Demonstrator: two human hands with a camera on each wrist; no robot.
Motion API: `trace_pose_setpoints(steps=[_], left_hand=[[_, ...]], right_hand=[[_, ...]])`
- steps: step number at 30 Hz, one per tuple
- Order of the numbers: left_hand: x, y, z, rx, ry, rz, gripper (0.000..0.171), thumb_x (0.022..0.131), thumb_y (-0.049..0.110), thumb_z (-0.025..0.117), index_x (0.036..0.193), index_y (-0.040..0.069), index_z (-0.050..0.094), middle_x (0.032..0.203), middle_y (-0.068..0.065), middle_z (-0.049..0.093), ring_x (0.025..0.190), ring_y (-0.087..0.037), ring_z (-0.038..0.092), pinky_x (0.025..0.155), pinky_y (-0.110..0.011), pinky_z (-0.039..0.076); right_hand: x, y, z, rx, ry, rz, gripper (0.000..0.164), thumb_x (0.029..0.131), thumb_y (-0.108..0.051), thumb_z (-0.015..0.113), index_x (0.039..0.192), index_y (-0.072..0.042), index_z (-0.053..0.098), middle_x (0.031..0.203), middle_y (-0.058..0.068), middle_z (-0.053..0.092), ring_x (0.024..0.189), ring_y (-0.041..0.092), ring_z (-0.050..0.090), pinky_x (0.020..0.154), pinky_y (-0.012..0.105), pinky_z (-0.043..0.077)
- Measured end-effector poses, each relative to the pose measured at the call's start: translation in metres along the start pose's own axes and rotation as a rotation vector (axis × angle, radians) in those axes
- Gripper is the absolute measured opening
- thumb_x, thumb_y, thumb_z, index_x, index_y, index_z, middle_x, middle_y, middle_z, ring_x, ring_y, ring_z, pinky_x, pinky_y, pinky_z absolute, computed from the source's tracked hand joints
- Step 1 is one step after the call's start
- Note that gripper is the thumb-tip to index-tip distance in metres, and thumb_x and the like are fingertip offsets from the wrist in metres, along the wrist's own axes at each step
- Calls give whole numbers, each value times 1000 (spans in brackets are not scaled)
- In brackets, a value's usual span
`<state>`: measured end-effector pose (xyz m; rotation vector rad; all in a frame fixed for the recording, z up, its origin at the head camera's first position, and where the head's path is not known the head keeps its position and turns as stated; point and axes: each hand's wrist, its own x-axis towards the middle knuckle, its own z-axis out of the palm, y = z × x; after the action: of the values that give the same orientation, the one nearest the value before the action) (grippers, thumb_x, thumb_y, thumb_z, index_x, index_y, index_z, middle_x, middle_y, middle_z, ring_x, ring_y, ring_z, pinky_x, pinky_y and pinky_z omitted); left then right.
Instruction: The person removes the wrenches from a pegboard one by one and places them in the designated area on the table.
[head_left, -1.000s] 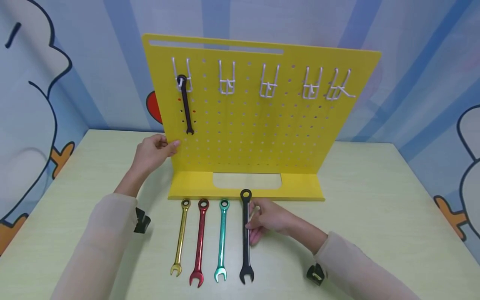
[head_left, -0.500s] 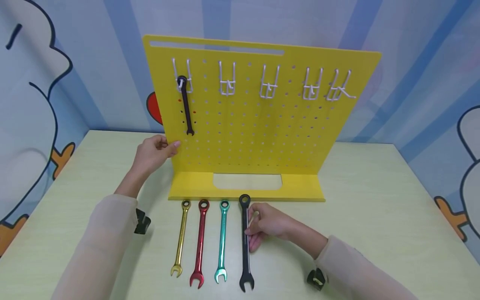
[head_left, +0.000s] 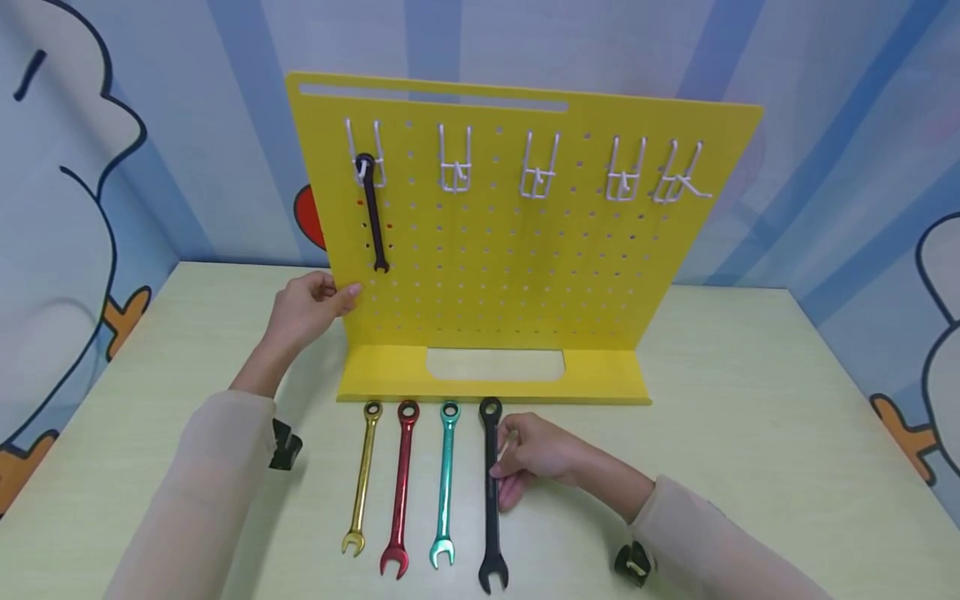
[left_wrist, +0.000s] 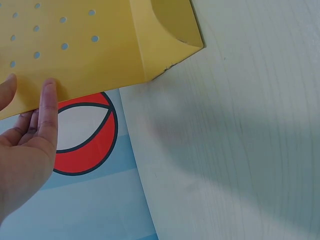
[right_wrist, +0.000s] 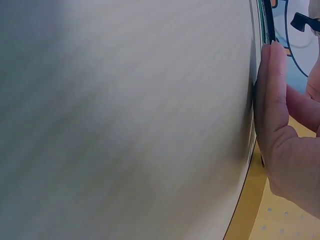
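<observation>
My left hand (head_left: 303,308) holds the left edge of the yellow pegboard (head_left: 510,275); in the left wrist view, fingers (left_wrist: 48,107) show at that edge. My right hand (head_left: 540,450) pinches the large black combination wrench (head_left: 491,500) by its shaft from the right, open end toward me. To its left lie a teal wrench (head_left: 446,479), a red wrench (head_left: 401,483) and a gold wrench (head_left: 364,475), spaced side by side in a row. A smaller black wrench (head_left: 375,221) hangs by its ring on the leftmost white hook.
More white wire hooks (head_left: 537,167) line the pegboard's upper part, the rightmost with its prong turned sideways. The board's yellow base (head_left: 600,387) stands on the pale table (head_left: 750,433), close behind the wrenches' ring ends. A cartoon-printed wall (head_left: 570,42) encloses the table.
My right hand has drawn the large black wrench toward me, off the pegboard base's front edge, so its ring is level with the others. The left hand stays in place.
</observation>
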<state>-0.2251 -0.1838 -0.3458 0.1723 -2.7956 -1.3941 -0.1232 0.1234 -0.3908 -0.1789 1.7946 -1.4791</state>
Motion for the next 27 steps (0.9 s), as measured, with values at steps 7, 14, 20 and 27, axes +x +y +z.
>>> trace_pose_setpoints(steps=[7, 14, 20, 27], left_hand=[[-7, 7, -2, -5, -12, 7, 52, 87, 47, 56, 107, -1, 55, 99, -17, 62, 95, -32, 60, 81, -40, 45], [-8, 8, -3, 2, -7, 10, 53, 86, 49, 55, 106, 0, 55, 98, -15, 63, 95, -30, 61, 80, -40, 45], [-7, 7, -3, -3, -21, 20, 52, 88, 46, 54, 108, -2, 54, 101, -18, 62, 96, -32, 61, 81, -39, 45], [-6, 7, -3, -7, -22, 15, 51, 88, 45, 55, 108, -1, 54, 100, -18, 62, 96, -32, 60, 80, -38, 45]], right_hand=[[0, 2, 0, 14, 7, 4, 17, 83, 14, 53, 95, 9, 43, 69, 23, 63, 57, 32, 65, 55, 39, 54], [-1, 0, 0, 14, 3, 13, 17, 83, 14, 52, 97, 9, 42, 70, 23, 63, 57, 31, 65, 56, 39, 54], [-1, -1, 0, -2, 8, 17, 16, 84, 13, 52, 96, 9, 43, 69, 22, 63, 57, 31, 65, 55, 38, 54], [-1, -1, -2, -9, 12, 32, 12, 85, 13, 50, 95, 10, 45, 70, 22, 63, 59, 32, 65, 57, 39, 54]])
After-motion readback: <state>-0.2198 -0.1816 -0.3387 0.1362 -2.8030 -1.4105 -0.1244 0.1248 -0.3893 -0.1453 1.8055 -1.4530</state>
